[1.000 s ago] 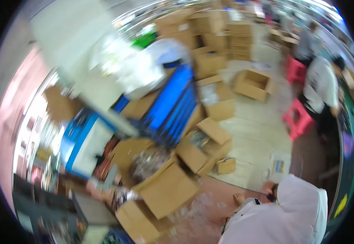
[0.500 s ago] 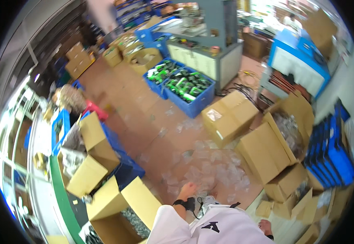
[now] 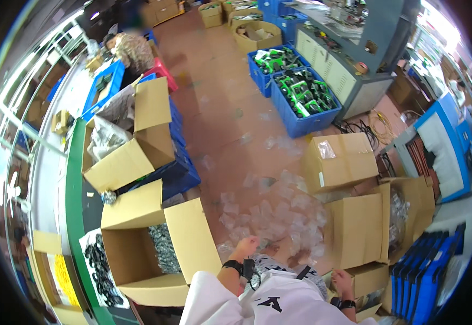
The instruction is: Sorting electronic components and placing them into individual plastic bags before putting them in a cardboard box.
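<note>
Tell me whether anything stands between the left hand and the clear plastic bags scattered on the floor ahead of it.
Nothing visible does. The left hand is right at the near edge of the clear plastic bags strewn over the reddish floor; whether it touches one cannot be told.

Frame was bright overall, daylight coming in from the windows point(image 3: 14, 135) on the left and blown out there. More overexposure top right near the blue machine point(image 3: 441, 146). The red floor point(image 3: 219, 108) was evenly lit with soft, short shadows beside the cardboard boxes point(image 3: 339, 160). Clear plastic bags point(image 3: 279, 211) on the floor threw small glints. Strong fisheye bending: the green table edge point(image 3: 73, 179) curved hard, black vignette ringed the picture. Centre was fairly sharp; the rim smeared and soft, the far top dim.
</note>
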`<state>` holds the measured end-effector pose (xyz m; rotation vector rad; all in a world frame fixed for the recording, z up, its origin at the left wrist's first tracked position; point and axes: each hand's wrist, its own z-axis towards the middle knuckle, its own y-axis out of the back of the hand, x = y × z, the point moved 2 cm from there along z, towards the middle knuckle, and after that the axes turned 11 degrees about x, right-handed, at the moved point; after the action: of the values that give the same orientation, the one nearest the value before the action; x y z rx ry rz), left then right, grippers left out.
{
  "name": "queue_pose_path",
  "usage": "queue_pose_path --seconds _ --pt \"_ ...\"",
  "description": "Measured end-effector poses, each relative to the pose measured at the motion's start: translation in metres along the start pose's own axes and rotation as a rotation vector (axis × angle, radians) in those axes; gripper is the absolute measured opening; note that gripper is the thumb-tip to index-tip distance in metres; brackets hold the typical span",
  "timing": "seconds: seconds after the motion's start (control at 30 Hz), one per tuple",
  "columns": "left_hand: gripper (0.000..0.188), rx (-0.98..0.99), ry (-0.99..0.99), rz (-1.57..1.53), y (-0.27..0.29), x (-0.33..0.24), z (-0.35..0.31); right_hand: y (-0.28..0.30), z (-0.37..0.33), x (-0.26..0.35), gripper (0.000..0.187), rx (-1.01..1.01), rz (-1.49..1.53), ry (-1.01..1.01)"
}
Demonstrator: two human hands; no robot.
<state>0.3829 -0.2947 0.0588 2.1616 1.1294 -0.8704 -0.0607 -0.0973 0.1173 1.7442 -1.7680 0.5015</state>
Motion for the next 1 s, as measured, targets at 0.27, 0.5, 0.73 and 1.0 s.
queue_pose_path --seconds 0.27,0.5,0.73,1.0 --pt "0.034 -0.268 0.208 0.092 0.018 -0.027 -0.038 0.096 0.059 -0.068 0.021 0.024 0.085 -0.114" --pt "0.027 -0.299 0.161 -0.159 -0.008 -0.015 -0.049 0.18 0.138 -0.088 0.015 0.341 -1.455 0.192" --pt "0.025 0.099 0.355 -0.42 0.03 0.02 -0.008 0.114 0.147 0.079 0.025 -0.285 -0.196 0.192" --pt "0.022 0.149 0.292 -0.153 0.137 -0.048 0.143 -0.008 0.05 0.073 0.035 -0.187 0.067 0.069"
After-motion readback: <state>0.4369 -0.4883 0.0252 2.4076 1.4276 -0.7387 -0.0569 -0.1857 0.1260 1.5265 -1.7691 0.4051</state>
